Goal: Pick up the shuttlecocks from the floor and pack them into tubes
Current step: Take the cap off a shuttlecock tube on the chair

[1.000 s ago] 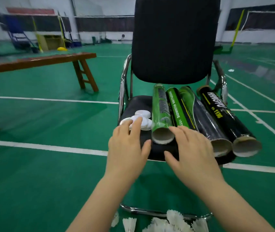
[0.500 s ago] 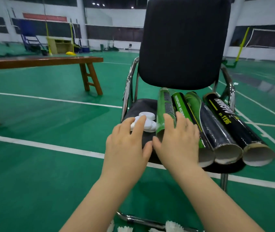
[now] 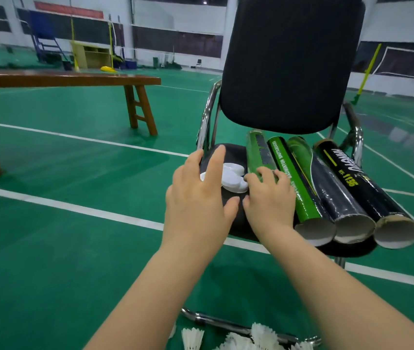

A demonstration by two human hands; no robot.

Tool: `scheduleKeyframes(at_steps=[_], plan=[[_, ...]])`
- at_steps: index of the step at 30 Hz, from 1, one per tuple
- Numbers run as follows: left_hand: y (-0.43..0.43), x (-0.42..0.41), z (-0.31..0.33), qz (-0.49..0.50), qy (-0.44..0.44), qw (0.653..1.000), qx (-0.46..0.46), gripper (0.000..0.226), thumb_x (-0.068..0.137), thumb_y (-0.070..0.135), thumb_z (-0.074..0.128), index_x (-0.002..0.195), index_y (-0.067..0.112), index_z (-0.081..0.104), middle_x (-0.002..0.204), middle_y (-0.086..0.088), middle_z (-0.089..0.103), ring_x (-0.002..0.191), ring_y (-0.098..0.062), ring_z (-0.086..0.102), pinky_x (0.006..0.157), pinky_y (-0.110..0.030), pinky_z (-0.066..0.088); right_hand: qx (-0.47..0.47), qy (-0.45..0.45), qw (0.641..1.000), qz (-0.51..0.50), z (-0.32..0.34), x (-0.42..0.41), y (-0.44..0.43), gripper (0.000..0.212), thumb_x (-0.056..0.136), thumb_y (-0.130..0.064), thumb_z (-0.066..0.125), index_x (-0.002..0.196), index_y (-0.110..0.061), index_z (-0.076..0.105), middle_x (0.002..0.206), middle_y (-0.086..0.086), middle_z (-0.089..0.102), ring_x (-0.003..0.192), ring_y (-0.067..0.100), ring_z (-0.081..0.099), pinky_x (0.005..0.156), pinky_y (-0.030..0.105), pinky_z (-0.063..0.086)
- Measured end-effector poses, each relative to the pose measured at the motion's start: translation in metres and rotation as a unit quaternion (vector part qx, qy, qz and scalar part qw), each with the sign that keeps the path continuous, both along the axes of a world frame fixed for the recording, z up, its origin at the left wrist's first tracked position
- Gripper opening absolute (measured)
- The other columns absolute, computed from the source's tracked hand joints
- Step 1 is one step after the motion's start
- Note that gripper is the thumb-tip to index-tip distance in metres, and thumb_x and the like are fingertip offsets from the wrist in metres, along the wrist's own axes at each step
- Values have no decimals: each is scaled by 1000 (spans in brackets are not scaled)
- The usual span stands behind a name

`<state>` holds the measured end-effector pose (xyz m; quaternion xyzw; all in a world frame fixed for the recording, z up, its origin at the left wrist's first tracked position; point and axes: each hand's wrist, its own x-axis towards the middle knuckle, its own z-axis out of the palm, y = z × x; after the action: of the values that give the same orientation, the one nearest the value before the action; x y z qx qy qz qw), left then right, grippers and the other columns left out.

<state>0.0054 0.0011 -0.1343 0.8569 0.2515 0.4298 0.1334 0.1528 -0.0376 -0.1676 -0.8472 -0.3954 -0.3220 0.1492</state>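
Several shuttlecock tubes lie side by side on the black chair seat [image 3: 236, 152], open ends toward me. My right hand [image 3: 269, 200] lies over the leftmost green tube [image 3: 257, 155], fingers curled on it. Beside it are a green tube [image 3: 294, 183], a dark tube [image 3: 332, 195] and a black tube with yellow lettering [image 3: 360, 188]. White tube caps [image 3: 233, 178] lie on the seat's left part. My left hand [image 3: 198, 198] hovers over them, fingers spread. White shuttlecocks [image 3: 241, 339] lie on the floor under the chair.
The chair has a tall black backrest [image 3: 291, 66] and chrome frame [image 3: 208, 114]. A wooden bench [image 3: 62, 79] stands to the left on the green court floor. Net posts and equipment stand along the far wall.
My right hand has moved forward along the leftmost green tube and now covers its near end. My left hand has reached further over the white caps. The camera moved closer.
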Motion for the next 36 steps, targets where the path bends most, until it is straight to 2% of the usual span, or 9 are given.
scheduleKeyframes(at_steps=[5,9,12,16,19,23,29,33,36], plan=[[-6,1,0,-4,-15,1000,20,96,69,24,77,136,39,10,150,-15,22,127,-37,33,93,-48,39,98,-90,991,33,40,-9,-21,27,59,-11,68,85,-16,66,95,6,65,91,38,57,64,38,45],[-22,3,3,-16,-4,1000,18,105,67,32,79,135,43,0,154,-13,11,140,-34,7,108,-52,22,136,-94,984,70,76,-28,-53,19,69,-15,61,88,-15,63,97,6,63,90,38,53,68,40,45],[-40,4,9,-46,-6,999,14,108,64,38,80,135,45,-1,155,-11,9,141,-31,0,110,-53,16,159,-91,979,92,94,-56,-86,17,73,-16,61,91,-16,63,100,3,62,94,33,50,75,38,41],[-61,-7,21,-96,-27,993,66,113,56,40,85,139,39,9,152,-15,19,140,-35,14,106,-62,26,210,-36,966,148,116,-106,-138,23,73,-17,62,96,-19,59,97,-8,55,94,21,46,78,17,31],[-67,-25,34,-127,-57,981,134,106,60,42,82,141,32,14,151,-15,23,139,-32,15,107,-62,23,235,60,947,210,128,-140,-174,30,70,-21,62,96,-32,51,90,-20,50,88,11,50,77,17,38],[-76,-57,55,-149,-64,963,217,87,70,49,64,140,25,18,145,-10,35,137,-27,22,109,-55,16,285,165,910,253,132,-167,-201,31,68,-21,63,92,-34,51,84,-22,53,79,-2,52,67,8,40],[-88,-97,80,-151,0,948,281,76,72,40,57,138,20,26,125,-9,54,113,-25,47,99,-38,31,321,210,883,272,135,-192,-215,33,71,-23,61,100,-32,49,93,-19,52,85,0,52,71,17,47],[-95,-117,82,-142,54,942,299,80,70,49,56,139,16,29,122,-10,56,107,-29,54,91,-42,42,307,230,879,284,130,-199,-216,28,75,-27,55,102,-29,49,99,-9,51,87,6,51,79,36,50],[-96,-130,68,-143,88,940,298,87,62,45,67,136,12,35,113,-13,60,96,-32,59,81,-42,48,288,264,872,296,114,-202,-215,25,77,-31,54,101,-30,49,101,-8,51,90,6,51,80,32,48]])
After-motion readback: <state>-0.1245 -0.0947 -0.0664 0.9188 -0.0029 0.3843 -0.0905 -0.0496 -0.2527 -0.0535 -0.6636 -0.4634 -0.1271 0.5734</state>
